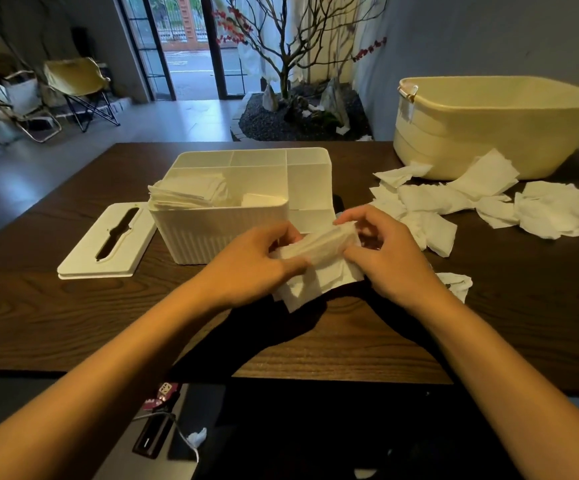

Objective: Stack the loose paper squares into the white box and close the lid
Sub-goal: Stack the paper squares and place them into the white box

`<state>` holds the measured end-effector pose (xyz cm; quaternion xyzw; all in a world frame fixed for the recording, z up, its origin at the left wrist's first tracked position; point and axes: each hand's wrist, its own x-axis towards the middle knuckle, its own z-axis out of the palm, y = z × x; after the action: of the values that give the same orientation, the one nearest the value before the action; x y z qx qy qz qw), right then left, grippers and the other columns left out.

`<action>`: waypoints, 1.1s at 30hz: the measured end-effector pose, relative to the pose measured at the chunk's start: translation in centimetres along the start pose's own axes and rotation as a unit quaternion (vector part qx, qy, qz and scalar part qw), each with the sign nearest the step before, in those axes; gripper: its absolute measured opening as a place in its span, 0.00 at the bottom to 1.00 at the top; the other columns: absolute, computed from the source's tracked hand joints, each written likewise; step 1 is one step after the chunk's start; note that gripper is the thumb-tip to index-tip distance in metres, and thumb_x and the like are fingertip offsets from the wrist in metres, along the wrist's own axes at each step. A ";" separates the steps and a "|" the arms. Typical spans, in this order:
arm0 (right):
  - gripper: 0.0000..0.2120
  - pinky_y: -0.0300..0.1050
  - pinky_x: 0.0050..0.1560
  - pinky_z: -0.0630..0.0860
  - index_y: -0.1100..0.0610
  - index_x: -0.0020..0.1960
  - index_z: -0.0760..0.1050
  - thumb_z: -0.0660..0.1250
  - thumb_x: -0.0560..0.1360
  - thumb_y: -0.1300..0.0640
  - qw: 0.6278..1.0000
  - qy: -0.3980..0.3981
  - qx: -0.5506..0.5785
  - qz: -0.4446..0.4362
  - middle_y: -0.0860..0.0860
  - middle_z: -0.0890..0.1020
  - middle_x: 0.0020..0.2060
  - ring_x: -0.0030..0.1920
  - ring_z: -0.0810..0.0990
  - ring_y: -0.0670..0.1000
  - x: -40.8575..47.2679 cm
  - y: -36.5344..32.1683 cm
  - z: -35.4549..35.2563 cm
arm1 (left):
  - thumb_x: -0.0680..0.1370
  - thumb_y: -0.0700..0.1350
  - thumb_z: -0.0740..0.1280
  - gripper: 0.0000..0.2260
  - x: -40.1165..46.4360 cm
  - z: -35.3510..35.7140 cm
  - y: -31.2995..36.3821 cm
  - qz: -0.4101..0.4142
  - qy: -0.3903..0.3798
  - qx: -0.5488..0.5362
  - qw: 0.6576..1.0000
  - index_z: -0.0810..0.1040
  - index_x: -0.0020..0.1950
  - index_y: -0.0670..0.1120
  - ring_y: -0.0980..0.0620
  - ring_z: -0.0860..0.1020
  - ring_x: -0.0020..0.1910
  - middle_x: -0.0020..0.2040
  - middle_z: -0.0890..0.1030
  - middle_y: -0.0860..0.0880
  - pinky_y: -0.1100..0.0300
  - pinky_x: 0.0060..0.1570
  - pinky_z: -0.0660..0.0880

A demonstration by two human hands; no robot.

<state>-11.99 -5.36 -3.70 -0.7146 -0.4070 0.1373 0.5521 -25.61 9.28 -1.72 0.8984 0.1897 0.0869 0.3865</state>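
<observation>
The dark wood desk (73, 313) carries everything. At its far right corner stands a cream plastic tub (489, 133), the largest thing on it. The white box (232, 233) sits at mid-desk, open, long axis running left to right, ribbed front wall toward the person; a stack of paper squares (191, 194) already fills its large left compartment, leaning up over the left rim. The slotted lid (108, 242) lies flat on the desk just beside the box's left end, its slot running from near edge toward far edge.

Loose paper squares (454, 202) are scattered toward the right edge, in front of the tub, overlapping and crumpled.

Both hands hold a small bundle of squares (315, 268) just in front of the box. The left hand (253, 261) pinches its left side, the right hand (388, 258) its right, each grip closed on the paper. The bundle's long axis runs roughly left to right, sagging between the hands.

These sheets look feather-light, limp and easily creased; hold them at opposite edges, lightly, to square them up.
</observation>
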 end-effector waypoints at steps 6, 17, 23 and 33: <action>0.17 0.53 0.46 0.80 0.54 0.58 0.76 0.66 0.74 0.71 0.992 0.005 0.126 -0.002 0.57 0.83 0.40 0.43 0.83 0.56 2.9 -3.1 0.0 | 0.78 0.45 0.72 0.10 0.2 -3.2 2.1 0.002 0.013 -0.055 0.998 0.78 0.58 0.52 0.51 0.85 0.48 0.50 0.86 0.49 0.51 0.52 0.82; 0.16 0.49 0.47 0.79 0.48 0.62 0.73 0.66 0.77 0.62 0.997 0.021 0.072 -0.006 0.54 0.81 0.50 0.46 0.79 0.50 8.2 -4.0 2.5 | 0.80 0.42 0.69 0.07 6.1 -9.4 4.1 -0.205 0.118 -0.037 0.971 0.78 0.51 0.38 0.50 0.74 0.35 0.39 0.77 0.43 0.62 0.36 0.72; 0.16 0.48 0.53 0.78 0.46 0.62 0.73 0.67 0.77 0.59 1.000 0.009 -0.001 -0.015 0.48 0.79 0.54 0.52 0.78 0.49 8.1 -2.2 4.2 | 0.80 0.41 0.68 0.08 8.4 -9.1 3.1 -0.265 0.023 0.090 0.960 0.80 0.52 0.35 0.51 0.71 0.30 0.36 0.75 0.43 0.63 0.27 0.69; 0.11 0.47 0.53 0.77 0.47 0.63 0.74 0.63 0.81 0.54 0.998 0.015 -0.034 -0.046 0.47 0.78 0.56 0.50 0.77 0.47 7.3 -0.8 4.8 | 0.76 0.37 0.59 0.04 9.9 -7.5 2.2 -0.320 0.015 0.093 0.943 0.70 0.41 0.41 0.50 0.67 0.29 0.32 0.67 0.45 0.66 0.24 0.67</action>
<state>-10.86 3.27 -2.78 -0.7152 -0.4354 0.0869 0.5398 -18.26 16.88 5.09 0.8210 0.4800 -0.0463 0.3055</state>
